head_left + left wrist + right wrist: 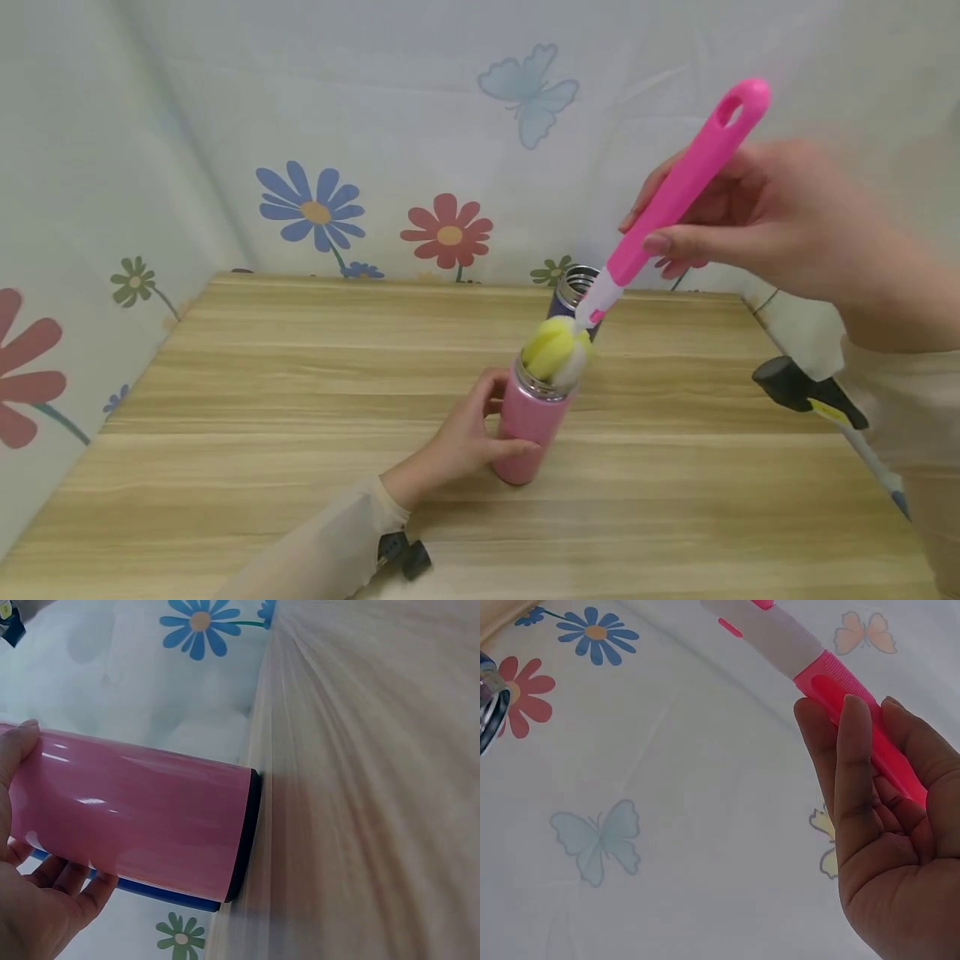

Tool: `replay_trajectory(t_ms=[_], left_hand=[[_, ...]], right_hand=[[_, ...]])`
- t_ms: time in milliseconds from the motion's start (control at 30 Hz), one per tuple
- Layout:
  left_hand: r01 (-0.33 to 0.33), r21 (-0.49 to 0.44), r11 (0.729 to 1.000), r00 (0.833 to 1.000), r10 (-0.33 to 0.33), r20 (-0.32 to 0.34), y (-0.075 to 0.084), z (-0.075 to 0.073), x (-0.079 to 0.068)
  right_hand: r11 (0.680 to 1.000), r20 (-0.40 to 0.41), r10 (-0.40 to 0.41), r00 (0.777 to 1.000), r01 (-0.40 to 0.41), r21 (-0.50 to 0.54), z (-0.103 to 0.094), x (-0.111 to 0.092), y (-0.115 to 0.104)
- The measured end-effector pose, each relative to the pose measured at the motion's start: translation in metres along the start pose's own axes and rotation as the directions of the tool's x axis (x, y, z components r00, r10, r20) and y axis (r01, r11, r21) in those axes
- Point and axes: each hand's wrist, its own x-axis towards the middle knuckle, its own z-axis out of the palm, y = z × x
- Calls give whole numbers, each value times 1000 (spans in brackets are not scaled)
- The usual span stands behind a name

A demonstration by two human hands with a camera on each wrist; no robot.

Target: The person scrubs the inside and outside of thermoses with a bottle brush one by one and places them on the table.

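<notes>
Leftward, left hand [457,442] grasps pink bottle [531,425], thumb and fingers round its side, base on wooden table [300,392]. Just right, yellow-and-white sponge head [551,350] of brush [652,232] sits in the bottle's open mouth, mostly above the rim; dark blue bottle [559,307] stands behind, partly hidden. Farther right, right hand [795,225] pinches the brush's pink handle [692,181], slanting up rightward.

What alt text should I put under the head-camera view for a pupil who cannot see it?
A person's right hand holds a pink-handled sponge brush, its yellow-and-white head at the mouth of a pink bottle that the left hand grips on a wood-grain table. Behind stand a dark bottle and a flower-printed backdrop.
</notes>
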Motion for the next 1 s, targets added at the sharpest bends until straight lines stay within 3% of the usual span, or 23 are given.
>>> replay_trajectory(t_ms=[100,333,600,700,833,1000], left_hand=[[23,-6,1000,1000,-23,0,0,-2,0],[32,-15,999,999,-32,-6,0,-3,1],[62,-30,998,998,-62,5,-1,-2,-2],[70,-39,997,998,-70,-3,-1,-4,-4],[59,-45,997,998,-60,-15,-2,-3,-5],[37,-32,999,999,-37,-10,0,-1,-5]], right_hand=[[999,21,19,1000,-20,38,8,3,-3],[999,42,39,998,-39,-14,26,5,-7],[987,68,115,991,-122,101,42,2,-3],[983,126,172,977,-179,45,55,2,3],[980,223,198,954,-195,-36,81,2,17],[982,209,190,959,-190,-22,96,-3,28]])
